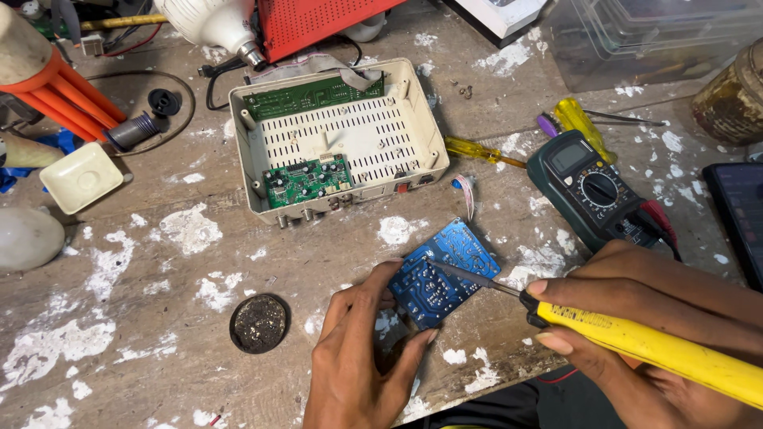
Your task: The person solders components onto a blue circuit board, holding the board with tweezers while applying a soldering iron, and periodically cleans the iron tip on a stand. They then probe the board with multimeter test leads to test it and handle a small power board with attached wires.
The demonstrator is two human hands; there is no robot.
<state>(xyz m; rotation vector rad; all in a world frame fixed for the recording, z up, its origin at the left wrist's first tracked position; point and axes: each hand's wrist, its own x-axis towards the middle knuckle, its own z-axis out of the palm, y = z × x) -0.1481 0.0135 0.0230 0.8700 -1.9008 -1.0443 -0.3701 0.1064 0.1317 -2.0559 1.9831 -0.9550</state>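
While left hand (358,349) steadies glossy blue board (443,274); right hand (636,318) grips yellow iron (636,342).

A glossy blue circuit board (443,274) lies on the rough, paint-flecked wooden bench (159,262) beside a matt cream plastic casing (342,135) and a smooth yellow plastic-handled, metal-tipped soldering iron (636,342).

Your left hand (358,357) and right hand (636,318) are bare: no gloves, rings, watch or sleeves show, and your fingernails are short and unpainted.
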